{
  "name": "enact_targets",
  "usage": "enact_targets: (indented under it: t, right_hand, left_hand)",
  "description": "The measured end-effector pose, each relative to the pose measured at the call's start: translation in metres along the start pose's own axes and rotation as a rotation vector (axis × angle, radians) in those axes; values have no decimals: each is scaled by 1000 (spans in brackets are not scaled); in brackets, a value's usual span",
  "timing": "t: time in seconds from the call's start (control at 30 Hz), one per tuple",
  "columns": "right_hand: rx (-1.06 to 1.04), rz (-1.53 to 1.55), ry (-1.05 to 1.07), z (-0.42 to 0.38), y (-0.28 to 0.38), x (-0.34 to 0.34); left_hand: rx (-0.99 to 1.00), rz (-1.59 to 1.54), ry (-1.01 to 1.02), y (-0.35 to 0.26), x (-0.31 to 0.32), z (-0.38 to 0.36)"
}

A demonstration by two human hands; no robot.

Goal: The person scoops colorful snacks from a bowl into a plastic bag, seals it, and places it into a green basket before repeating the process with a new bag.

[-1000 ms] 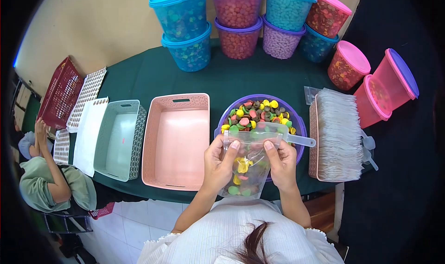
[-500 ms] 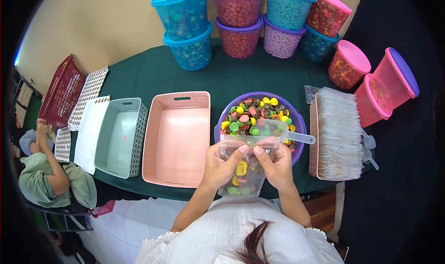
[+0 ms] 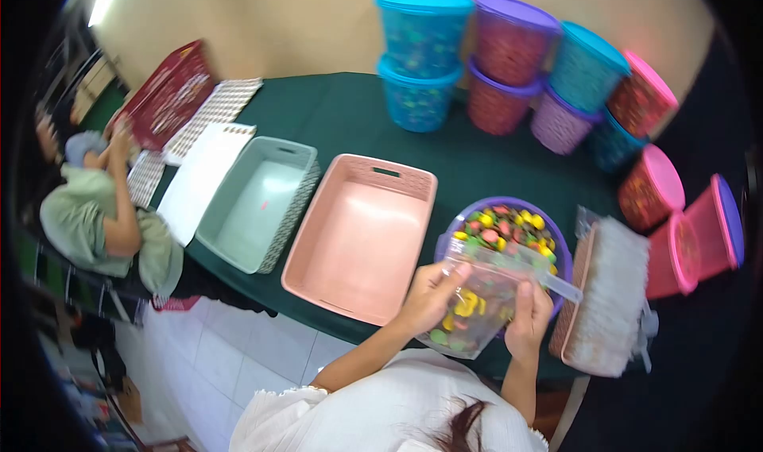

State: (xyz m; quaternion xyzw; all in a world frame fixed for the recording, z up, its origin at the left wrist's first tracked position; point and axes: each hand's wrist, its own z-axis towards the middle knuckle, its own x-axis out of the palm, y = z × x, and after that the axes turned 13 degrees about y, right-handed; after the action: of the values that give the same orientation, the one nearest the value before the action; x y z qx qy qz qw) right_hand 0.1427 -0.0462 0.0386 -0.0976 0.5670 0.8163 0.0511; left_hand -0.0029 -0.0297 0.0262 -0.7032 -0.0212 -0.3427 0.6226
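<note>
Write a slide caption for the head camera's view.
Left hand and right hand hold a clear bag of colorful pieces near a purple tub.

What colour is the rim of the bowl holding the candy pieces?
Purple; the bowl's rim shows best in the head view.

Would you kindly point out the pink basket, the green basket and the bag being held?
Pink basket [image 3: 362, 241], head view, inside floor.
Green basket [image 3: 246, 220], head view, inside floor.
Held bag [image 3: 482, 323], head view, front.
</note>
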Motion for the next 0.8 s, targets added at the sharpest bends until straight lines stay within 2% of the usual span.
enact_targets:
  t: [0.07,0.1,0.17,0.2,0.27,0.3,0.33,0.37,0.4,0.43,0.47,0.53,0.6,0.63,0.67,0.7,0.73,0.8]
  right_hand:
    - [-38,-152,-50,3,-2,6]
    - [-24,-208,-61,5,-4,9]
    - [9,-140,-4,7,-11,13]
    - [-26,-125,42,6,-15,15]
    - [131,14,125,5,-16,16]
    - [167,177,128,10,7,27]
    - [103,143,237,10,7,19]
    - [41,108,338,8,4,9]
    - [45,61,336,5,8,4]
    - [21,-12,360,3,8,-4]
    - [52,-24,343,-2,5,-15]
    - [83,-36,323,-7,13,-25]
    - [232,-24,177,-13,32,-26]
    - [234,-19,176,-14,32,-27]
    - [208,-51,175,-14,30,-29]
    - [184,-83,171,-14,29,-30]
    - [177,-126,195,-13,31,-31]
    - [158,-161,221,-10,34,-29]
  left_hand:
    - [94,30,3,6,-4,-1]
    - [244,131,-24,8,-3,2]
    - [136,138,-81,17,-16,2]
    - [178,147,-123,15,-26,1]
    - [129,94,-162,11,-41,-4]
    - [156,-36,-322,-8,-47,-9]
    - [179,-170,-474,-32,-56,-17]
    - [418,-437,-516,-36,-85,-20]
    - [580,-31,-700,-25,-146,-22]
    - [710,-168,-722,-54,-159,-41]
    - [752,-354,-739,-78,-169,-59]
    - [945,-348,-1062,-88,-225,-80]
    - [1081,-580,-904,-72,-288,-98]
    - [1079,-575,-906,-62,-316,-105]
    - [1060,-721,-897,-53,-341,-111]
    - [1035,-866,-884,-47,-357,-114]
    - [1028,-859,-881,-46,-363,-111]
    - [1179,-906,-1042,-41,-370,-101]
